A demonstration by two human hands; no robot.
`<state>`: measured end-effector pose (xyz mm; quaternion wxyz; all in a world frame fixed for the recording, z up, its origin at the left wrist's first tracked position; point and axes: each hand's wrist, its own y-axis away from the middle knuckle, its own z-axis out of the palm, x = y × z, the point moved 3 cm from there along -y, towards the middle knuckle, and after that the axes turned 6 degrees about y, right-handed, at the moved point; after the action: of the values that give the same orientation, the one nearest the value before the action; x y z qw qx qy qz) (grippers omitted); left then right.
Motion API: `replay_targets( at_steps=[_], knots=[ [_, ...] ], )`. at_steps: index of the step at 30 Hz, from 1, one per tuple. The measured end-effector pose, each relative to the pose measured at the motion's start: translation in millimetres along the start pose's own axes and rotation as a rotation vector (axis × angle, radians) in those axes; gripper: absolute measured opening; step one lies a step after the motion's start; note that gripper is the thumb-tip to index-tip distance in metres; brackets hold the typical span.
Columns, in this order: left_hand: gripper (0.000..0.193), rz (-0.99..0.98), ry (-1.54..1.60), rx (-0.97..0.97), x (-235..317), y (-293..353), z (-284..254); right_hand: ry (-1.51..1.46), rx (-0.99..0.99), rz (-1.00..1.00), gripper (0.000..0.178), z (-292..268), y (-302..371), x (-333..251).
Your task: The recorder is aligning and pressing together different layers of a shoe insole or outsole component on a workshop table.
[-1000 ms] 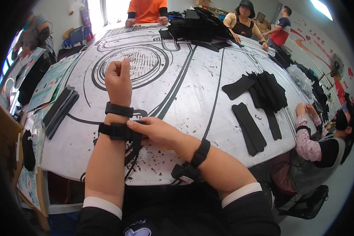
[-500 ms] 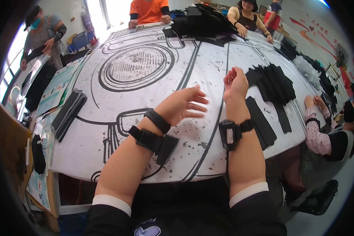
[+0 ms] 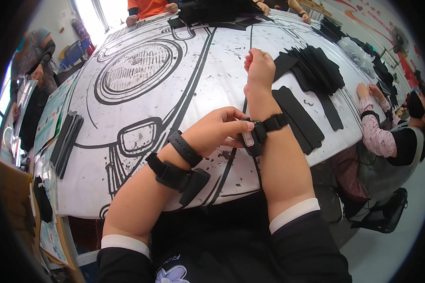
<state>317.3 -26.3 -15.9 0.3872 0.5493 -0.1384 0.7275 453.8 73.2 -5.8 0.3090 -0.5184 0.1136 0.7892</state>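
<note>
Two hands: both mine, above the white bench (image 3: 222, 70); places read off the printed round headlight (image 3: 139, 70) on its cover.
Left hand (image 3: 224, 129): right of the headlight and nearer me; drawn narrow, thumb and fingers on the wrist device.
Wrist device (image 3: 254, 150): black box, pale panel, on my right wrist; right of the headlight, nearer me.
Strap (image 3: 275, 122): black, around that wrist.
Right hand (image 3: 259, 66): straight right of the headlight, fingers curled in; nothing shows in them, palm hidden, so cannot tell if empty.
Second device (image 3: 196, 184): on my left forearm, nearer me than the headlight; box juts off the arm.
Dark strips (image 3: 297, 120): flat, right of the headlight, just beside my right forearm.
Box risk: could skew around the wrist, if my thumb pushes one edge with the strap slack.
Strap risk: could pinch skin or work loose, if pulled unevenly.
Jutting box risk: could knock the bench, if the left forearm drops.
Strip risk: could be dragged out of line, if my right elbow swings outward.
</note>
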Motion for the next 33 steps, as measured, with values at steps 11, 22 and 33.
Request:
replay_targets(
  at_steps=[11, 22, 33],
  knots=[
    [0.036, -0.066, 0.087, -0.047, -4.1, 0.3, 3.4, 0.415, -0.207, -0.402, 0.02, 10.9, 6.6, -7.1],
    [0.023, 0.485, -0.047, 0.727, 37.0, 9.2, -123.7, 0.194, -0.426, 0.109, 0.014, 27.5, 32.4, 28.0],
    [0.023, 0.695, 0.085, 0.958, 46.7, 29.1, -147.7, 0.417, -1.08, -0.247, 0.028, 69.1, 109.2, 15.0]
  ],
)
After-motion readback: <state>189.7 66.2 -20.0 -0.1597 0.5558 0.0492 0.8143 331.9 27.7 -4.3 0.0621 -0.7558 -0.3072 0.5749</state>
